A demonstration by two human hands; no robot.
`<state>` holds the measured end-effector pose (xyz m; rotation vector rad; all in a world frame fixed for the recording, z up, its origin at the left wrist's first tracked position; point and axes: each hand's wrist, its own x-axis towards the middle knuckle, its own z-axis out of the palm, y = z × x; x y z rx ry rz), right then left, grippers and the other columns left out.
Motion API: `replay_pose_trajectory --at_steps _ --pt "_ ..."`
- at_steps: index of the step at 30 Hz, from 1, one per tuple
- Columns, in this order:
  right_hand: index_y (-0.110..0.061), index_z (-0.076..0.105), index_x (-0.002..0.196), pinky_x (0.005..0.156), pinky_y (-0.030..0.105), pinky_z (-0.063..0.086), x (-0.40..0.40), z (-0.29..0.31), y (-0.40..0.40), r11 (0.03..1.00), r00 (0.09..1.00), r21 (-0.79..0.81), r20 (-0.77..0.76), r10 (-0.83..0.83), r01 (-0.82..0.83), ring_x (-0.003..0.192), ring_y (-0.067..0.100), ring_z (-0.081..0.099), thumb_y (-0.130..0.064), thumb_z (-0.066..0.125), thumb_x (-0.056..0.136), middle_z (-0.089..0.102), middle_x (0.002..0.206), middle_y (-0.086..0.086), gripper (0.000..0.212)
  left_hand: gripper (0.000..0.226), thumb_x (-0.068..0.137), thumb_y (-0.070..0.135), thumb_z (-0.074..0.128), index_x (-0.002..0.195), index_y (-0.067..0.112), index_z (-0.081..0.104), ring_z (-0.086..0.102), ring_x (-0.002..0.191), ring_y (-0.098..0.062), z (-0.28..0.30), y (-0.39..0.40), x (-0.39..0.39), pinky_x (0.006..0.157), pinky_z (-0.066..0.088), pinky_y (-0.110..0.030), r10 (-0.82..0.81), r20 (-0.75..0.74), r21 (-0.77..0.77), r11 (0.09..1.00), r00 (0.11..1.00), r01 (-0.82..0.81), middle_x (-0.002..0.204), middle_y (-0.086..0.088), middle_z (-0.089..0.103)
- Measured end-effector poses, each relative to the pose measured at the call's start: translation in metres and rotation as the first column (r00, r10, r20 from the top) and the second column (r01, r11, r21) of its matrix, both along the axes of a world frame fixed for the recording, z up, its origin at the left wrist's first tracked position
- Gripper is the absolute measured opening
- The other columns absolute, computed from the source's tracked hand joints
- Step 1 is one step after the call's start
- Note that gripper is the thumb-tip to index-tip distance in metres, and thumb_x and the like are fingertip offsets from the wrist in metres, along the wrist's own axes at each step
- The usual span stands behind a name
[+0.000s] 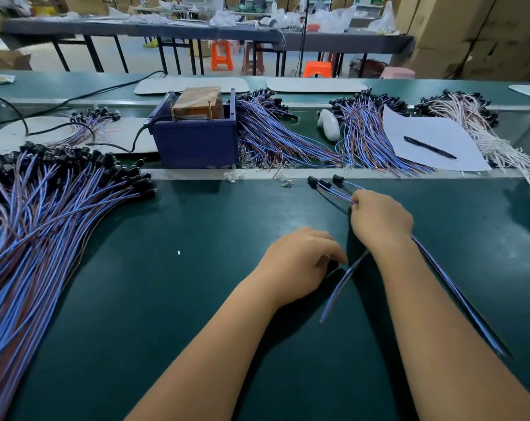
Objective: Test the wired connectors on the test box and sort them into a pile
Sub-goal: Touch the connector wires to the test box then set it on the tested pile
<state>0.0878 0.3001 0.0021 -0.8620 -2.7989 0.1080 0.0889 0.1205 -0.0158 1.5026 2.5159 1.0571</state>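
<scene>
On the near mat, the right hand (pixel 379 220) grips several wires (pixel 333 186), plugs fanned outward, likely for testing. The left hand (pixel 300 262) pinches one wire (pixel 339 287).

green bench (pixel 197 299) | wire pile (pixel 45 214) left | test box (pixel 197 141) | paper (pixel 434 141)

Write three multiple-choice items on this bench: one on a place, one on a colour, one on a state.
1. Where does the black pen lie?
A. on the white paper
B. inside the blue test box
C. in the left hand

2. What colour is the test box?
A. orange
B. blue
C. white

3. What is the right hand doing?
A. lying flat and open
B. gripping a few wired connectors
C. holding the pen

Answers:
1 A, the pen rests across the sheet.
2 B, its walls are dark blue.
3 B, its fingers curl round wires whose black heads stick out.
</scene>
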Motion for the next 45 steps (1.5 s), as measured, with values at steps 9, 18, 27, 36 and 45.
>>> replay_pose_trajectory --at_steps 9,18,27,36,45 --pt "-0.013 0.056 0.124 0.072 0.037 0.036 0.002 0.009 -0.013 0.996 0.986 -0.031 -0.138 -0.092 0.088 0.111 0.037 0.048 -0.011 0.053 0.090 0.044 0.125 0.018 0.035 0.028 0.084 0.002 0.056 0.095 0.019 0.075 0.061 0.091 -0.013 -0.001 0.003 -0.003 0.082 0.049 -0.032 0.103 0.141 0.103 0.988 0.985 -0.119 0.092 0.006 0.072" --pt "-0.015 0.061 0.111 0.086 0.037 0.035 -0.039 -0.014 -0.139 0.908 0.900 -0.092 -0.203 0.385 -0.409 0.111 0.032 0.045 -0.019 0.046 0.092 0.052 0.115 0.011 0.024 0.025 0.083 0.004 0.049 0.077 0.022 0.065 0.054 0.082 -0.018 0.015 -0.062 -0.060 0.068 0.035 -0.026 0.687 0.220 0.305 0.626 0.693 -0.718 0.080 0.008 0.059" --pt "-0.018 0.058 0.116 0.090 0.037 0.031 -0.049 -0.022 -0.171 0.859 0.854 -0.069 -0.179 0.489 -0.507 0.111 0.027 0.042 -0.025 0.043 0.094 0.050 0.117 0.005 0.027 0.030 0.096 0.021 0.043 0.115 0.020 0.067 -0.001 0.151 -0.029 0.002 -0.122 -0.089 0.117 0.013 -0.048 0.962 0.067 -0.106 0.272 0.266 -0.956 0.164 -0.014 0.012" --pt "-0.022 0.058 0.119 0.090 0.035 0.030 -0.045 -0.024 -0.164 0.838 0.835 -0.067 -0.155 0.528 -0.542 0.110 0.024 0.041 -0.028 0.042 0.096 0.050 0.118 0.001 0.028 0.034 0.095 0.025 0.042 0.129 0.022 0.047 0.004 0.150 -0.030 -0.003 -0.119 -0.090 0.119 0.001 -0.056 0.934 0.018 -0.285 0.347 0.357 -0.893 0.162 -0.012 0.017" --pt "-0.018 0.056 0.110 0.083 0.039 0.034 -0.047 -0.022 -0.171 0.856 0.844 0.013 -0.158 0.512 -0.517 0.102 0.027 0.043 -0.022 0.040 0.093 0.052 0.110 0.005 0.024 0.031 0.095 0.026 0.041 0.123 0.025 0.054 0.032 0.133 -0.036 0.002 -0.134 -0.102 0.106 0.023 -0.049 0.953 -0.078 -0.302 0.257 0.293 -0.918 0.152 -0.014 0.031"
